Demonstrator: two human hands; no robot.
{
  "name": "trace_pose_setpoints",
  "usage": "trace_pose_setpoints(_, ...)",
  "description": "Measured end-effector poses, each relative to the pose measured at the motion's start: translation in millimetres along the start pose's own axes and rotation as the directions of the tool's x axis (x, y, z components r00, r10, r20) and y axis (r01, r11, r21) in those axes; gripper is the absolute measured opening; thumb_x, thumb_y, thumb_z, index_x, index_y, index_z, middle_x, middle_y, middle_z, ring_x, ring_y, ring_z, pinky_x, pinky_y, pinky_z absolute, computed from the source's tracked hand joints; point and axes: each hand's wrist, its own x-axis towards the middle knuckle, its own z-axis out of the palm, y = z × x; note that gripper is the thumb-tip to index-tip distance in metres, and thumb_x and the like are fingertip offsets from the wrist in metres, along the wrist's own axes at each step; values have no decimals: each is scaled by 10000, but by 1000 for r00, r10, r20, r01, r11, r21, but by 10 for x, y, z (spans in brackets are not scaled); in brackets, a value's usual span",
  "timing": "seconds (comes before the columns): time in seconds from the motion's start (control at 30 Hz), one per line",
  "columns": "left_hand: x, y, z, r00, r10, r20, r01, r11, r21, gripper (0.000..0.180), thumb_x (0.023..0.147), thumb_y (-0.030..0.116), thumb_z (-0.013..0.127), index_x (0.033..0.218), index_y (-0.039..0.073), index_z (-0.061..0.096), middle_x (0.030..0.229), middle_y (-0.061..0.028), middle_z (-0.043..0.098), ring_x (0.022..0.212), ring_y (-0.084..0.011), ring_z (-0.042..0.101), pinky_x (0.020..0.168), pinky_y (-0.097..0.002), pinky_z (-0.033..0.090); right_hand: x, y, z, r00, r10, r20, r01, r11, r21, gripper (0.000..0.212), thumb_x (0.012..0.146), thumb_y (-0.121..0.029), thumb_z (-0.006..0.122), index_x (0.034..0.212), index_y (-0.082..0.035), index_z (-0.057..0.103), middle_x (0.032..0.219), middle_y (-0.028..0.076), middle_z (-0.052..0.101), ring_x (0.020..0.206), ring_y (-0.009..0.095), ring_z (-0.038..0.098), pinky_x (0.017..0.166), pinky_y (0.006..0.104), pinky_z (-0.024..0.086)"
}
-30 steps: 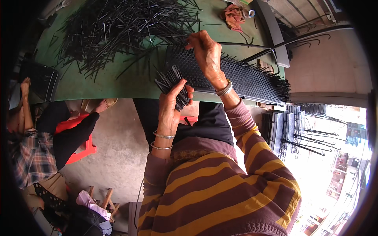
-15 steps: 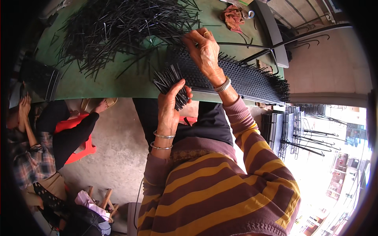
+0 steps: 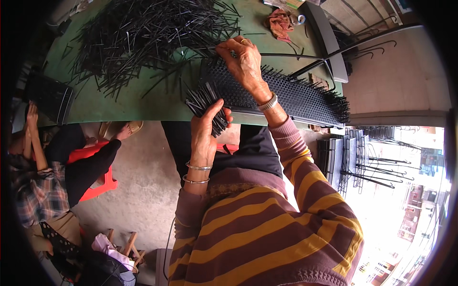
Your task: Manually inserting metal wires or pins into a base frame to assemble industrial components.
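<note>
My left hand is closed around a bundle of thin black sticks, held just over the near edge of the green table. Beside it lies a long black perforated panel, full of small round holes. Sticks stand in rows along its far side and crowd its right end. Over the panel's far left corner, my right hand has thumb and fingers pinched together. What is between those fingertips is hidden or too small to make out.
A large heap of black sticks covers the table's far left. A black metal rod frame rises behind the panel. An orange-red cloth lies at the back. At left, a seated person's hands are by another black panel.
My right hand has shifted slightly left along the panel's far edge. My left hand keeps its bundle almost in place. At left, the other person's hands have moved up toward the black panel.
</note>
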Motion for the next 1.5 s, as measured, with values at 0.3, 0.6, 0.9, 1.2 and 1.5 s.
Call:
trace_pose_setpoints(0.3,17,-12,-57,1000,-23,-1,23,1000,-20,155,817,173,725,828,22,693,703,-83,667,570,-164,630,502,-271,468,-49,-92,-14,1000,18,21,-18,1000,-12,58,801,-148,700,841,-105,695,794,54,633,746,252,585,705,376,459)
trace_pose_setpoints(0.6,-6,8,-30,1000,13,-8,-13,1000,12,169,808,178,735,828,16,694,700,-84,664,573,-170,628,504,-276,461,36,38,9,993,72,95,-77,996,49,57,812,-141,673,836,-93,692,780,63,644,729,262,607,646,363,461)
trace_pose_setpoints(0.9,22,28,-61,1000,-5,-6,5,1000,-3,182,805,169,742,853,1,690,703,-91,666,555,-173,621,496,-280,457,18,-12,-27,989,60,138,-57,998,-27,57,798,-150,680,851,-130,689,830,34,642,830,254,589,776,390,421)
trace_pose_setpoints(1.2,13,39,-28,999,-9,-38,9,1000,8,198,795,162,751,868,-8,682,701,-94,665,553,-174,618,487,-286,452,-168,-13,124,976,159,152,-96,930,-355,113,772,-202,700,884,-208,711,898,62,589,872,270,556,764,409,418)
trace_pose_setpoints(1.5,36,14,-60,1000,21,-17,-19,997,71,211,793,173,754,859,-10,674,699,-93,665,547,-184,628,469,-288,457,-253,-316,-441,801,273,533,-491,810,322,291,863,-292,688,1032,-55,697,831,76,629,799,199,588,727,347,470)
